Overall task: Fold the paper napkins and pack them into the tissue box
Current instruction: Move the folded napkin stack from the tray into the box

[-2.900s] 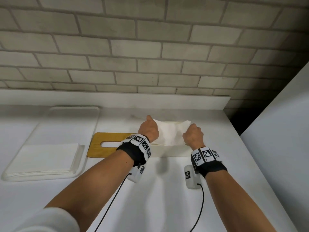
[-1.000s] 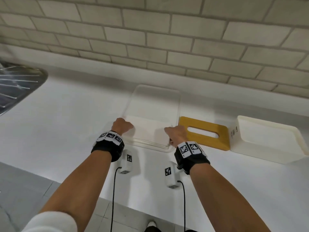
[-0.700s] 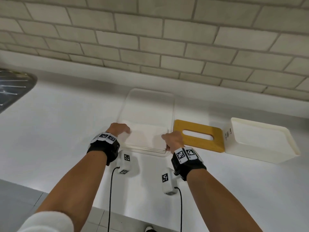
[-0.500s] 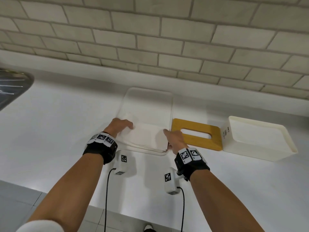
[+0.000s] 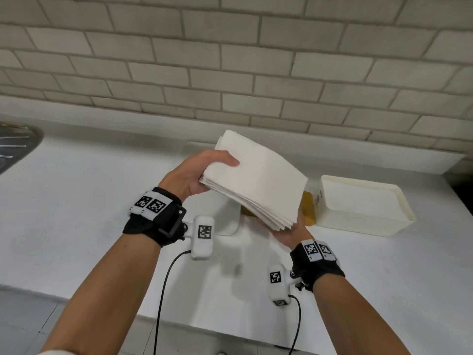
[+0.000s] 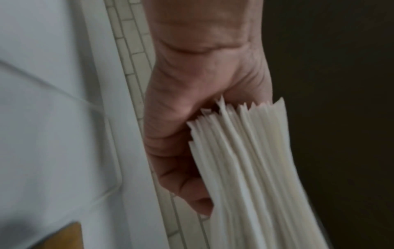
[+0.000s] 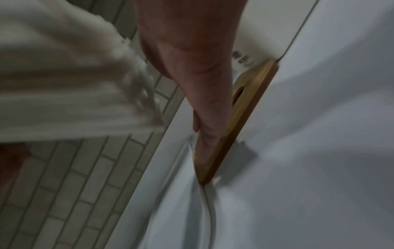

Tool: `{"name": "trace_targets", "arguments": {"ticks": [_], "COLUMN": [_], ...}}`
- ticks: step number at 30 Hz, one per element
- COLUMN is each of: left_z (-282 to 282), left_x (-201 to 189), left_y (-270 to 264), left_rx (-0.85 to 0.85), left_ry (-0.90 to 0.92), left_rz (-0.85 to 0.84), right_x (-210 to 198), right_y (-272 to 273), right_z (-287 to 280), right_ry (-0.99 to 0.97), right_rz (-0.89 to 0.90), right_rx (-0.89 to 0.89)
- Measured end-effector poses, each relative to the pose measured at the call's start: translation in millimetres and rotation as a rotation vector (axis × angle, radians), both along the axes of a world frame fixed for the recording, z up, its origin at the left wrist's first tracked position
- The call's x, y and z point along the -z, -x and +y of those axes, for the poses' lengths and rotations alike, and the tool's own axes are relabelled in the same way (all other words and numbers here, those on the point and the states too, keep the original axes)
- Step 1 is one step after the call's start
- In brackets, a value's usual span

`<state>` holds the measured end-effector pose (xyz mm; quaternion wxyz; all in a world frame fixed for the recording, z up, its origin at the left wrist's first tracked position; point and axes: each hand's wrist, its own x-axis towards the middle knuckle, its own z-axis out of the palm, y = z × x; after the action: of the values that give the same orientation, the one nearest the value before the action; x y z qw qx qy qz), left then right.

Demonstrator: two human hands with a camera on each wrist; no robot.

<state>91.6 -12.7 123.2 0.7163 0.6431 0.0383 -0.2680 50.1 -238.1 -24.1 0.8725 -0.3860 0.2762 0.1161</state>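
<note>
A thick stack of white paper napkins is held tilted in the air above the counter. My left hand grips its left edge, thumb on top and fingers curled underneath, as the left wrist view shows on the stack. My right hand is under the near right corner with straight fingers, mostly hidden by the paper. The open white tissue box stands on the counter to the right. Its wooden slotted lid lies flat beside it, partly hidden behind the stack.
A clear flat tray lies on the counter below the stack. A metal sink drainer is at the far left. A brick wall runs behind the counter, and the counter's front edge is close to me.
The stack lay in the tray with a hand at each side; both hands have now lifted it off the tray and to the right.
</note>
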Motion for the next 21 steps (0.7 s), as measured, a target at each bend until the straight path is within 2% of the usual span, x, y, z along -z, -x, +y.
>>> {"name": "trace_targets", "arguments": {"ticks": [2,4,8,11,13,15,18,21], "left_z": [-15.5,-31.7,-66.1,-89.4,-104.3,-117.2,-130.0,-137.2], "left_x": [4.7,15.7,57.0,89.6,105.5,117.0,130.6,144.9], "left_y": [5.2,9.5,26.1,42.9,54.1,67.7,86.4,101.8], "left_rx": [-0.004,-0.009,-0.005,0.035,0.032,0.003,-0.042,-0.094], "left_ry": [0.064,0.075,0.002,-0.014,-0.056,-0.093,-0.11,-0.092], "left_rz": [0.025,0.055,0.098,0.118,0.061,-0.038,-0.187,-0.251], "right_x": [4.4,-11.5,-48.3,-47.5,-34.2,-23.2,-8.7,2.7], "right_y": [17.5,28.1,46.8,70.8,81.5,91.9,105.8,112.4], "right_z": [-27.3,-47.7,-89.0,-115.8,-132.7,-146.7,-161.4,-168.6], "right_ry": [-0.079,-0.114,-0.094,0.167,0.45,0.637,0.803,0.816], "right_rz": [0.044,0.014,-0.105,-0.184,-0.192,-0.268,-0.377,-0.423], "right_rx": [0.064,0.072,-0.109,-0.251,-0.248,-0.228,-0.184,-0.175]}}
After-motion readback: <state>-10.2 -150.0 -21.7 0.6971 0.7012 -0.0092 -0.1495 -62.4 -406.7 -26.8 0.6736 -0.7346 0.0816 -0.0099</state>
